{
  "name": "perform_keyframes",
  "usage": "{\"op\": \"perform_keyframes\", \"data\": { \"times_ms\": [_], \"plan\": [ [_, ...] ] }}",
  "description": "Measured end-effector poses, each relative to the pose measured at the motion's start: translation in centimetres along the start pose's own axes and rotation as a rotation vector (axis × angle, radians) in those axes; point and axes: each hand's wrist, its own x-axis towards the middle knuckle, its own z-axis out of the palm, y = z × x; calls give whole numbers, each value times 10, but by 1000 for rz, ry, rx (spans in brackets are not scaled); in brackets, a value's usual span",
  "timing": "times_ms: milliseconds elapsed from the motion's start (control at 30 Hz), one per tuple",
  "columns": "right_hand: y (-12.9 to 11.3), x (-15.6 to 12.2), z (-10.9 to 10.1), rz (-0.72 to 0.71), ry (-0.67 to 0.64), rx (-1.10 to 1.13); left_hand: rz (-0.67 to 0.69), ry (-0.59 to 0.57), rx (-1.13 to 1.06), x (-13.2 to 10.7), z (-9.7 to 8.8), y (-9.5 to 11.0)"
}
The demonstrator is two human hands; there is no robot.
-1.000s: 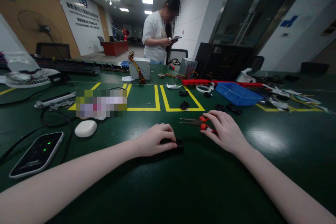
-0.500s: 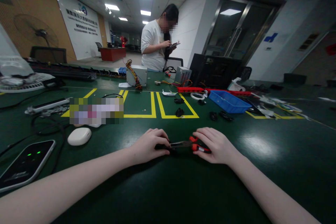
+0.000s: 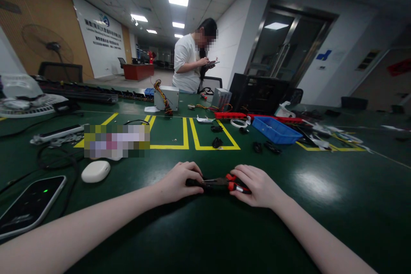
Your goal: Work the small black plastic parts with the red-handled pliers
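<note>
My left hand [image 3: 178,182] is closed over a small black part [image 3: 192,183] that it presses down on the green table [image 3: 224,231]. My right hand [image 3: 257,186] grips the red handles of needle-nose pliers [image 3: 221,182]. The pliers' jaws point left and meet the black part just beside my left fingers. Both hands sit close together near the table's middle.
A white oval case [image 3: 95,171] and a dark phone [image 3: 28,205] lie at the left among black cables. Further back are yellow floor-tape squares, small black parts [image 3: 217,142], a blue bin [image 3: 276,129], a power supply [image 3: 166,97] and a computer case [image 3: 257,94]. A person [image 3: 191,62] stands beyond the table.
My right hand picked up the pliers and brought them left to the black part under my left hand. The hands have drawn closer together.
</note>
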Motion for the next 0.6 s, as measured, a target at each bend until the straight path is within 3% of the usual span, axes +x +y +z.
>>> {"op": "perform_keyframes", "data": {
  "times_ms": [300, 600],
  "plan": [
    [-4, 3, -6, 75, -21, 38, -3, -2, -35, 0, 1, -2],
    [-13, 8, -5, 120, -107, -116, -11, 37, -68, 0, 2, 0]
  ]
}}
